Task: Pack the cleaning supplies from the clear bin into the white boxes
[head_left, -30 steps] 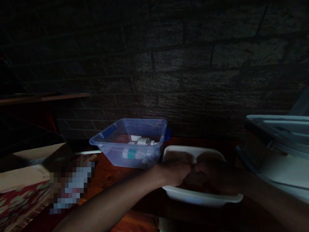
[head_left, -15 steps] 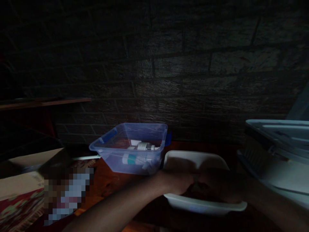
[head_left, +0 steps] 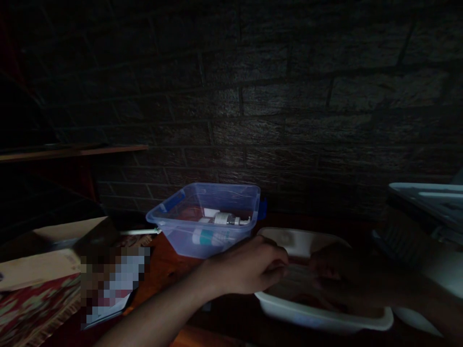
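Note:
A white plastic basin [head_left: 325, 315] stands on the dark wooden table, and both my hands are at it. My left hand [head_left: 255, 265] is above its left rim, with fingers curled in. Whatever those fingers hold, if anything, is hidden. Deep in shadow, my right hand [head_left: 331, 272] reaches in over the basin's right side, its fingers drawn together; their contents cannot be made out. Between the hands, a pale, see-through, film-like thing [head_left: 298, 284] lies in the basin, too dim to name.
Behind my left hand is a clear bin [head_left: 202, 231] holding a pump bottle [head_left: 226, 219] and other containers. A lidded white box [head_left: 434, 246] stands at right. At left are an opened cardboard box [head_left: 43, 265], a patterned cloth [head_left: 39, 303] and a shelf [head_left: 79, 152]. A brick wall [head_left: 231, 115] rises behind.
My hands have moved apart: the left has gone left to the basin's rim, the right slightly right. The whole view has shifted a little, so things appear further right.

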The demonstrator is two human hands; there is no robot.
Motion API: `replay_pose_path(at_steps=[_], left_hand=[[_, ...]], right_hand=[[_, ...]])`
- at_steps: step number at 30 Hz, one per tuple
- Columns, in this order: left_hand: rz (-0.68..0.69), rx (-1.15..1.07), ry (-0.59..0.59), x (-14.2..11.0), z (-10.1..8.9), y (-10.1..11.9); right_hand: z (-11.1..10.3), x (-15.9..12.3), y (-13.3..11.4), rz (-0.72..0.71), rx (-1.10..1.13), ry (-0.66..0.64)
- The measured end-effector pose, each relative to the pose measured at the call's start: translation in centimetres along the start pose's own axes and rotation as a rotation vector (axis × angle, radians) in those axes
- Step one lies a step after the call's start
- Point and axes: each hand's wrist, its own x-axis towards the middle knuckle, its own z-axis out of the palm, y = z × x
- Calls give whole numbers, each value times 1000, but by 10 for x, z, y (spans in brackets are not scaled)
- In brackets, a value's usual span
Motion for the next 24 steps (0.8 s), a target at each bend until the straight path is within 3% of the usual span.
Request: replay_pose_path(at_steps=[3, 9, 14, 15, 17, 20, 24], left_hand=[[-45, -47, 25, -18, -15, -1], [-141, -16, 167, -49, -54, -6], [-257, 51, 256, -48, -90, -43], [-278, 88, 232, -43, -94, -56], [-366, 182, 51, -28, -100, -85], [-453, 242, -113, -1, -103, -127], [-537, 316, -265, 23, -102, -162]], right_hand=[[-5, 7, -3, -21, 4, 103], [-16, 28, -15, -63, 96, 186], [-34, 50, -36, -165, 63, 276], [-38, 56, -40, -170, 64, 300], [-44, 69, -46, -198, 96, 355], [-49, 92, -51, -264, 106, 428], [-53, 121, -58, -309, 0, 499]])
